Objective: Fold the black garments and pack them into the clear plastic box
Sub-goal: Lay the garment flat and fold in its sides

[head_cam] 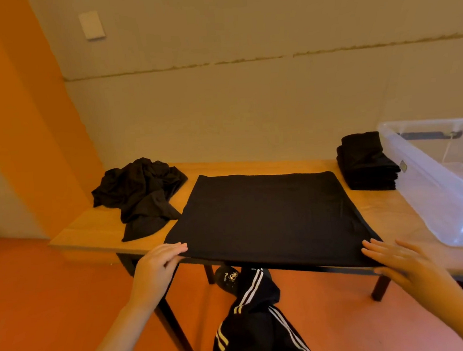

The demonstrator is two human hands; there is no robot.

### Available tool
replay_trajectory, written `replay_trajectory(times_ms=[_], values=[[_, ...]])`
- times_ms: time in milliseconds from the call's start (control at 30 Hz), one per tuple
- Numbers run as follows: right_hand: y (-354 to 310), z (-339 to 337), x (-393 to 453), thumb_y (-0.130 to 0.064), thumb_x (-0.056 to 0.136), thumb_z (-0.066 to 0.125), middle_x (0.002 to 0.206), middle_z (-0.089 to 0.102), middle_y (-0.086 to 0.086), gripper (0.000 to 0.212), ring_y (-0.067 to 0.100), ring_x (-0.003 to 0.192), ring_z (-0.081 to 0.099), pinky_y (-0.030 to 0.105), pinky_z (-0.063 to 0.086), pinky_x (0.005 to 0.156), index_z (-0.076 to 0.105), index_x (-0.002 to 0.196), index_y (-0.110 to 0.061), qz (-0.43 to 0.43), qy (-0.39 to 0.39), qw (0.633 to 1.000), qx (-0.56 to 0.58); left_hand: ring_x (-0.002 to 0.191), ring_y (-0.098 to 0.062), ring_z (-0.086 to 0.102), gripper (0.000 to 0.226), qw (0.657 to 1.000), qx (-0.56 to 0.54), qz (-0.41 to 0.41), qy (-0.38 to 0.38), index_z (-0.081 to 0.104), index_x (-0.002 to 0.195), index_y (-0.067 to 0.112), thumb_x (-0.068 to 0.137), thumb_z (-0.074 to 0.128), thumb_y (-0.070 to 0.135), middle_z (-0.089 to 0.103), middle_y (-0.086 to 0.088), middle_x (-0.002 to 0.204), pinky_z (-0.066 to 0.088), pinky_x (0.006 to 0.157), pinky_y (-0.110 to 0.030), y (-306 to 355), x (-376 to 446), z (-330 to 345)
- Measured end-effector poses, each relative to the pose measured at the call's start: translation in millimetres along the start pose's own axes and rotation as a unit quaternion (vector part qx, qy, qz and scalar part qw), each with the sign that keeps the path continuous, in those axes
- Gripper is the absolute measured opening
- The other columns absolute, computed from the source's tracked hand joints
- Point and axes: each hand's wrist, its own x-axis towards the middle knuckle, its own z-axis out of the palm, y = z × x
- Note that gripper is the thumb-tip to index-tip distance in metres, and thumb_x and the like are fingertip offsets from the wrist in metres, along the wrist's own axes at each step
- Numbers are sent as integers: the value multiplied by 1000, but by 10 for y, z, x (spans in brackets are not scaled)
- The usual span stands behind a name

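Wooden bench (386, 213) holds a flat black cloth (263, 217). Both hands, left hand (159, 262) and right hand (401, 265), lie open on its near corners, gripping nothing. Next: fold it in half, toward the box (444, 177).

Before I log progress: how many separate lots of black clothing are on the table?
3: a crumpled heap at the far left, one garment spread flat in the middle, and a folded stack beside the clear plastic box. How many pieces each pile holds can't be told.

A small white logo with a word beginning "P" sits on a black shoe (226, 281), below and between both hands' fingers; the rest is illegible.
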Motion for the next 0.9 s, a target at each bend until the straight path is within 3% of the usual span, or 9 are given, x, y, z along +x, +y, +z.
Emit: replay_trajectory(times_ms=[67,133,233,400,567,667,733,833,900], values=[[-40,-95,-51,-48,94,35,119,46,-32,37,-4,119,39,25,32,103,27,119,-74,22,15,997,68,93,-11,62,24,999,-34,-38,4,74,95,6,78,67,-9,71,-5,95,48,85,-25,15,61,-63],[-118,-208,-38,-20,87,59,104,52,-34,59,6,103,57,24,42,96,46,87,-78,61,61,983,162,88,-6,58,19,995,-60,-75,-5,73,94,9,83,63,-3,68,-2,94,44,84,-19,25,121,-123],[-177,-330,30,-4,82,65,69,64,-20,74,3,77,61,3,41,75,50,72,-76,89,126,960,233,76,7,55,19,987,-100,-123,-1,65,90,20,88,58,3,61,10,89,41,69,-5,95,204,-202],[-291,-582,98,1,79,66,57,58,-37,68,-6,66,60,0,41,64,60,55,-62,111,243,898,349,82,1,52,8,965,-178,-179,76,63,90,12,89,58,6,61,4,86,38,71,-14,272,318,-349],[-307,-754,100,-19,84,65,61,65,-13,10,1,68,61,25,46,76,69,88,-11,133,255,829,480,83,2,53,8,931,-266,-213,129,63,92,12,91,55,11,61,7,88,38,68,-14,390,389,-471],[-224,-739,130,-77,29,74,68,71,-8,80,-4,68,65,13,54,62,69,83,-18,119,219,799,547,87,1,54,14,926,-283,-211,136,64,92,14,94,50,13,61,8,89,40,72,-16,398,439,-517],[-153,-706,162,-80,12,73,73,72,-10,85,0,71,67,14,54,61,73,75,-23,119,201,778,583,89,-1,55,17,924,-287,-208,142,65,91,16,95,48,13,62,6,90,43,75,-18,392,480,-525],[-116,-716,244,-71,28,79,76,73,-5,69,5,74,68,17,56,61,73,79,-25,131,211,767,591,90,-3,56,18,922,-293,-207,149,64,91,18,95,48,14,62,6,90,46,78,-23,384,556,-495],[-152,-751,338,-41,68,74,80,72,2,18,10,76,68,15,55,58,73,78,-26,143,203,764,596,92,-3,56,16,922,-288,-210,150,65,94,15,95,50,14,63,7,91,46,82,-26,364,624,-435]])
